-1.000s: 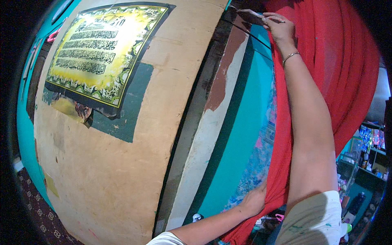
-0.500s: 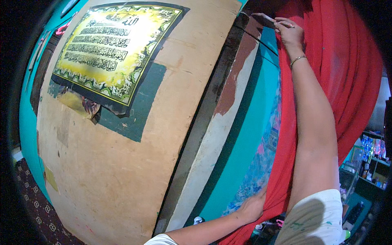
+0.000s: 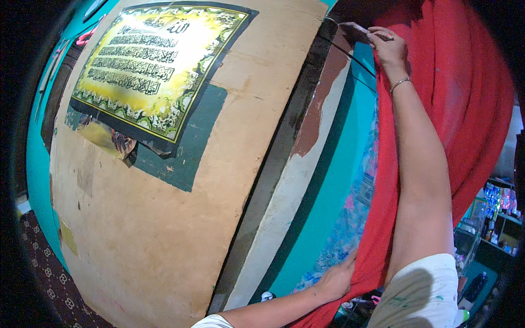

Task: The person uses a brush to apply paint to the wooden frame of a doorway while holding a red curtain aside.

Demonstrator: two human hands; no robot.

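At the top right, my right hand (image 3: 389, 48) is raised and pinches a slim paintbrush (image 3: 354, 27). The brush's far end reaches to the top of the door frame (image 3: 298, 123), close to its reddish-brown painted part (image 3: 320, 104). Below that brown the frame's edge is pale, and the brown ends in an uneven line. Low in the view, my left hand (image 3: 338, 280) grips the edge of a red curtain (image 3: 454, 98) and keeps it to the right. Its fingertips are partly hidden by the cloth.
A tan door panel (image 3: 164, 235) with a yellow-and-black calligraphy poster (image 3: 147, 65) fills the left. Between frame and curtain show a turquoise wall (image 3: 328, 191) and blue patterned sheet (image 3: 350, 218). Shelves with bottles (image 3: 500, 224) stand at the far right.
The view has shifted slightly, so door and frame sit a little farther right. Both hands keep their hold, the right on the paintbrush near the frame top, the left on the curtain.
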